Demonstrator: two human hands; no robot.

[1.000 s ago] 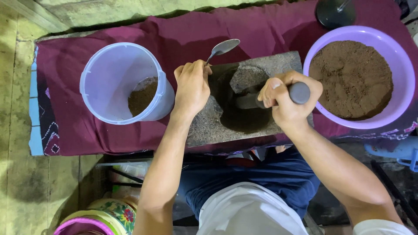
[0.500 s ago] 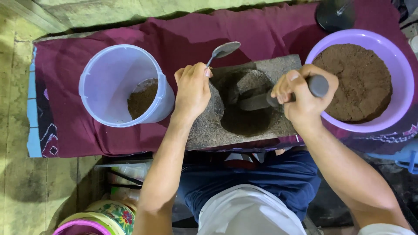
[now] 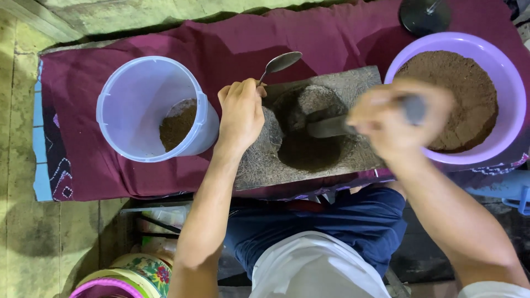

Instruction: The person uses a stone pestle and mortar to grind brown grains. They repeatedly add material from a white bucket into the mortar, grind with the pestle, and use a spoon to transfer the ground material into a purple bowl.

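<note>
Stone mortar slab (image 3: 309, 132) lies on the maroon cloth (image 3: 138, 49), its hollow the landmark. Right of it a purple basin (image 3: 510, 88) holds brown powder; left, a clear bucket (image 3: 149, 107). Right hand (image 3: 395, 118), blurred, grips the pestle (image 3: 331, 127) in the hollow; steady, centred strokes would serve best. Left hand (image 3: 240, 113) is closed round a spoon (image 3: 279, 63) at the hollow's left rim.
</note>
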